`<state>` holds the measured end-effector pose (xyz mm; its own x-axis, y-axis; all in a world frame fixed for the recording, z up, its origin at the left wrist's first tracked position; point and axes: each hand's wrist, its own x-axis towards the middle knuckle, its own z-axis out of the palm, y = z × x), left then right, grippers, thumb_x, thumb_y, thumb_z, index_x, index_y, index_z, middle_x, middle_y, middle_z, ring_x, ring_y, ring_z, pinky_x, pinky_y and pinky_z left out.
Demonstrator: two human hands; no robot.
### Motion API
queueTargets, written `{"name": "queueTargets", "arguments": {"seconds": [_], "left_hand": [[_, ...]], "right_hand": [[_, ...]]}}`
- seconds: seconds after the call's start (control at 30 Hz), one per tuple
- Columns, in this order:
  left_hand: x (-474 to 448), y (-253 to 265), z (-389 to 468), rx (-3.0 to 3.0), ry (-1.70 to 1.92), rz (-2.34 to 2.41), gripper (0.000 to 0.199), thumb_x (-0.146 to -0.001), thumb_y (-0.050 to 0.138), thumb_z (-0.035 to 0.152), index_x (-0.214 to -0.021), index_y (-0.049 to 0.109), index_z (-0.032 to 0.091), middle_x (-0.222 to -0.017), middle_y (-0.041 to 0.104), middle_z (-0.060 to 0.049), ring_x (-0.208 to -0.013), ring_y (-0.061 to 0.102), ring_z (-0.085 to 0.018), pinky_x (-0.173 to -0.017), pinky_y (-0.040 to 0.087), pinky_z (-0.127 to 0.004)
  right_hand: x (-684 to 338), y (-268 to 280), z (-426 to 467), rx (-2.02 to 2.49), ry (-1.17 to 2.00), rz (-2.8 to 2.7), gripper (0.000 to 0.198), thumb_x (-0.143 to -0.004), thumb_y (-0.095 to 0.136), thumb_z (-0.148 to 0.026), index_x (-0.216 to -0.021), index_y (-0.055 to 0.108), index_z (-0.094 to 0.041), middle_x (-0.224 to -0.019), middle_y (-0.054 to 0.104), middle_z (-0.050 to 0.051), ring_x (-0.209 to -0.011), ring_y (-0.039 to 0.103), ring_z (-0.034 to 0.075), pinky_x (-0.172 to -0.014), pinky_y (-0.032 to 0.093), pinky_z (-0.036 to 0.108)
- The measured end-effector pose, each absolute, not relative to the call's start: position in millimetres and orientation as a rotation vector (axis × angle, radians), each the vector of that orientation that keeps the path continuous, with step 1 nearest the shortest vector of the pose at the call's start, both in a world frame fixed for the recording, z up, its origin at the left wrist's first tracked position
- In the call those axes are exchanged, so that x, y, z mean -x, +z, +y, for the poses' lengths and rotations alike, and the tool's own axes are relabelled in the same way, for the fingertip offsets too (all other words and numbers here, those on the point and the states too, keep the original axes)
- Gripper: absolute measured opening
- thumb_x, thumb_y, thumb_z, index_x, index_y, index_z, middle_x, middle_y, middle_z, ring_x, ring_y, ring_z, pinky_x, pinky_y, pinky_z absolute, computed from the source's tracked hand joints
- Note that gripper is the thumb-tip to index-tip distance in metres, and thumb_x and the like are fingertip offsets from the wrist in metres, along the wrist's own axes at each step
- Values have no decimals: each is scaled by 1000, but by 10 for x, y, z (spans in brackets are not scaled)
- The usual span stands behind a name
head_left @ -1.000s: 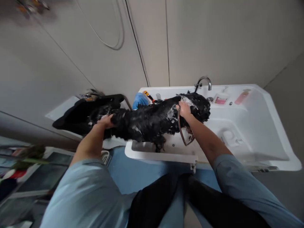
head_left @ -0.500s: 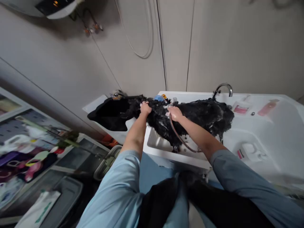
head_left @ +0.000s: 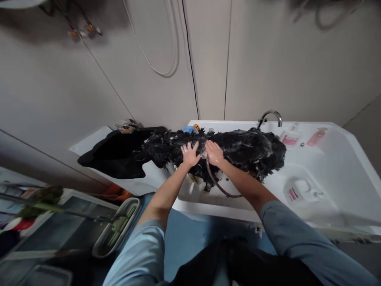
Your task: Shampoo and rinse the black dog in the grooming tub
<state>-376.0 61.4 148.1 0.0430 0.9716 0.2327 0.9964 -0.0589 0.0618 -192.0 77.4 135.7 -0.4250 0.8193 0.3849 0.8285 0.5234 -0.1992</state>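
Observation:
A wet black dog (head_left: 250,149) with lather in its coat stands along the white tub (head_left: 315,167), its head end toward the left. My left hand (head_left: 191,154) lies on the dog's side near the shoulder, fingers spread. Close beside it, my right hand (head_left: 214,153) presses on the dog's coat with its fingers stretched forward and holds the end of a brownish hose (head_left: 212,178). That hose curves down into the tub and passes behind my right forearm. The hose's outlet is hidden under my hand.
A black basin (head_left: 113,157) adjoins the tub's left end. A curved tap (head_left: 272,114) rises at the back rim. Bottles with pink labels or contents (head_left: 290,139) stand to the right, along with a pump bottle (head_left: 309,190). A grey basket (head_left: 117,226) sits lower left.
My left hand has moved from the dog's neck toward my right hand, its fingers now spread. The dog's head end shows more fully. The whole view has shifted.

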Motion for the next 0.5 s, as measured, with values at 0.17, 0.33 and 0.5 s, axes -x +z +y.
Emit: {"name": "queueTargets", "arguments": {"seconds": [0.17,0.33,0.5], "left_hand": [[3227,1626,721,2445,20,-1796,119,-78,84,70,-173,34,21,-180,15,-30,-167,11,-50,-129,13,-73],[2458,1858,972,2592,90,-1592,115,-86,80,58,-177,21,19,-177,25,-31,-165,22,-49,-130,17,-66],[1742,1972,1090,2676,49,-1455,101,-89,73,38,-176,25,19,-175,31,-28,-160,33,-48,-128,25,-62]], "right_hand": [[896,1488,996,1823,-119,-1903,41,-104,54,-31,-137,69,-10,-147,67,24,-142,58,39,-123,41,55],[455,1513,1087,1624,-129,-2102,45,-101,54,-28,-138,67,-6,-149,65,26,-141,57,38,-120,44,50],[-17,1288,1169,1820,-130,-1822,45,-104,44,-26,-137,68,-8,-144,69,24,-138,61,37,-118,48,53]]}}
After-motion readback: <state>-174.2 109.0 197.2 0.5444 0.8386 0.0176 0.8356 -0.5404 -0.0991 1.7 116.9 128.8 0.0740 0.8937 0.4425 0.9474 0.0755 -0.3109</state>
